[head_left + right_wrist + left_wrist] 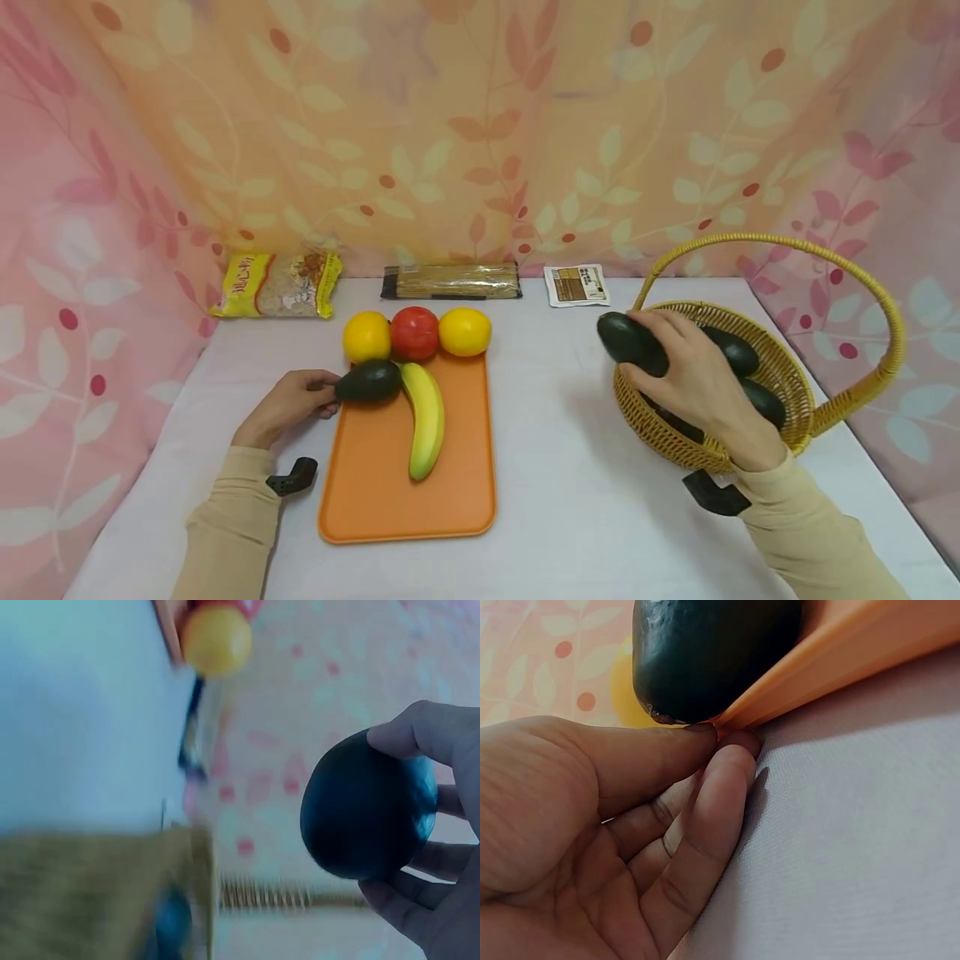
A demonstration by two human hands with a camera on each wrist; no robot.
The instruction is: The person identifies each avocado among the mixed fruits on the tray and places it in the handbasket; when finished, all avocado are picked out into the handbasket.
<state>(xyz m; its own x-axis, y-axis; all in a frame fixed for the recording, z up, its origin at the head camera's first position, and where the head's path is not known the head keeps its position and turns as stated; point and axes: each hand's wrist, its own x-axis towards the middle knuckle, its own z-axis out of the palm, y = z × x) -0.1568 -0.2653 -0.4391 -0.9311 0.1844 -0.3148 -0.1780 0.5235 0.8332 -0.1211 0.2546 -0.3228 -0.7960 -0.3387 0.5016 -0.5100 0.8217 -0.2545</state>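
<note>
My left hand pinches the left rim of the orange tray between thumb and fingertips, as the left wrist view shows. Right above those fingertips lies a dark green avocado, placed across the tray's upper left. Beside it a yellow banana stretches down the tray. Over the left side of a wicker basket, my right hand grips another avocado, thumb on one side and fingers on the other. Several more avocados lie inside the basket, partly hidden by that hand.
Along the tray's far edge sit a round yellow fruit, a red fruit and a yellow lemon. Farther back are a yellow bag, a flat wrapped pack and a small packet. The basket's tall handle arches upward.
</note>
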